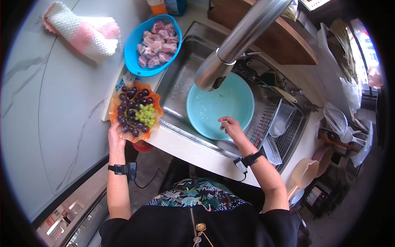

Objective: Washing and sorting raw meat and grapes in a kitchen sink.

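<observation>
My left hand (116, 137) grips the near left rim of an orange and clear plate with a wavy edge (155, 122). Dark purple grapes (125, 105) lie on it, with a small bunch of green grapes (146, 115) at their right. Over the near edge of a turquoise plastic basin (209, 108) hovers my right hand (230, 127), its fingers loosely bent and apart, with nothing visible in it. The basin stands in a steel sink (174, 102) and holds a little clear water and a green scrap. Above its far side hangs the faucet's spray head (213, 72).
A blue plastic bowl (131, 58) of raw meat chunks (157, 44) stands left of the sink. A pink and white towel (83, 35) lies on the marbled counter (71, 102). Right of the basin sits a wire rack (284, 136) with clear containers. Wooden boards (287, 40) lean behind the faucet.
</observation>
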Action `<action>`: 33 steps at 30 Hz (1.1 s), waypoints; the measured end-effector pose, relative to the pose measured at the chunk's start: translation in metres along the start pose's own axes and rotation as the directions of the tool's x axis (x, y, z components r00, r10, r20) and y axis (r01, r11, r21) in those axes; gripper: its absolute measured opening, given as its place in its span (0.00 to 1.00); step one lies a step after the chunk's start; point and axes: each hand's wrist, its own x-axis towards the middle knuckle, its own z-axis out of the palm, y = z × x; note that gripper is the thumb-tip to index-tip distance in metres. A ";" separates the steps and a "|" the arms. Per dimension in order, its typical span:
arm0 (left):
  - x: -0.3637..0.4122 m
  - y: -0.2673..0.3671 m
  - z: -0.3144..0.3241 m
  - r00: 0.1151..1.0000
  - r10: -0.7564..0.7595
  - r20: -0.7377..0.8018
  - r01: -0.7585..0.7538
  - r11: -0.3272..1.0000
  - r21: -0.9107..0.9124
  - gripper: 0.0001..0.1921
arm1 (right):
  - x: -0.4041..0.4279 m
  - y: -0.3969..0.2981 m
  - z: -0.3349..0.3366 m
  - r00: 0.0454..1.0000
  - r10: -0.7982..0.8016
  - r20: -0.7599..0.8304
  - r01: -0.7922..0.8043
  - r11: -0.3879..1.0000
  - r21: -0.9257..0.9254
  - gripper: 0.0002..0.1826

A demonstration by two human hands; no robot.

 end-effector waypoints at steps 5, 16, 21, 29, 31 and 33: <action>0.006 0.003 -0.012 0.986 0.143 0.089 -0.155 0.978 0.137 0.14 | 0.058 -0.004 -0.019 0.914 -0.387 -0.124 0.193 0.682 -0.705 0.07; -0.014 0.021 -0.002 0.979 0.203 -0.027 -0.160 0.842 0.514 0.19 | 0.137 -0.020 0.031 0.846 -0.532 -0.032 0.227 0.414 -0.881 0.15; -0.024 0.023 0.006 0.891 0.449 -0.063 -0.311 0.706 0.637 0.23 | 0.160 -0.008 0.029 0.841 -0.529 -0.108 0.148 0.418 -0.896 0.11; -0.102 0.016 0.046 0.842 0.502 0.200 -0.528 0.686 0.501 0.09 | 0.109 -0.016 -0.020 0.865 -0.409 -0.291 0.252 0.855 -0.454 0.08; -0.123 0.002 0.079 0.890 0.378 0.254 -0.455 0.716 0.529 0.08 | 0.081 -0.005 -0.034 0.920 -0.276 -0.278 0.215 0.949 -0.231 0.08; -0.134 -0.019 0.092 0.912 0.218 0.347 -0.385 0.742 0.548 0.08 | 0.055 -0.015 -0.041 0.962 -0.151 -0.228 0.157 0.988 0.008 0.08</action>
